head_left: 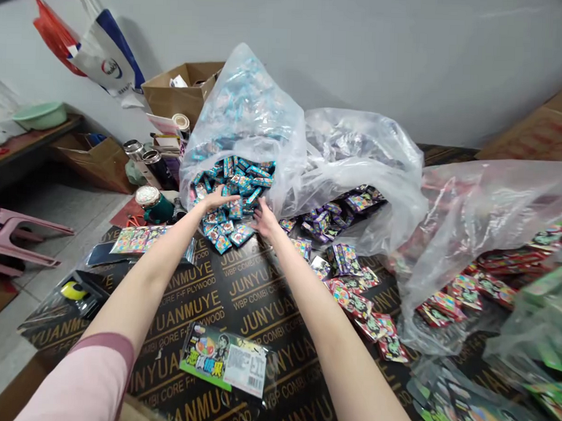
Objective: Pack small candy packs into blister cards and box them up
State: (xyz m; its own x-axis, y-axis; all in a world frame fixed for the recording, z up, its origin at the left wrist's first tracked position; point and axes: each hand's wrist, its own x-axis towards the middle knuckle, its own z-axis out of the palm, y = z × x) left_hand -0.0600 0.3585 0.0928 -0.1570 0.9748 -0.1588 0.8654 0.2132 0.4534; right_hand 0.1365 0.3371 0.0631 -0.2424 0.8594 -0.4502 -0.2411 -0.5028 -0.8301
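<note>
Both my hands reach to the mouth of a big clear plastic bag filled with small blue candy packets. My left hand lies on the packets with its thumb stretched out, its other fingers partly sunk among them. At the right edge of the pile, my right hand has its fingers apart, touching or very near the packets. No packet is plainly gripped in either hand. Nearer to me, a flat printed candy pouch with a green edge lies on the black plywood table.
To the right stand a bag of purple packets and a bag of red packets. Loose red packets lie between. On the left are a green-bodied cup, a tape measure and a pink stool. A cardboard box stands behind.
</note>
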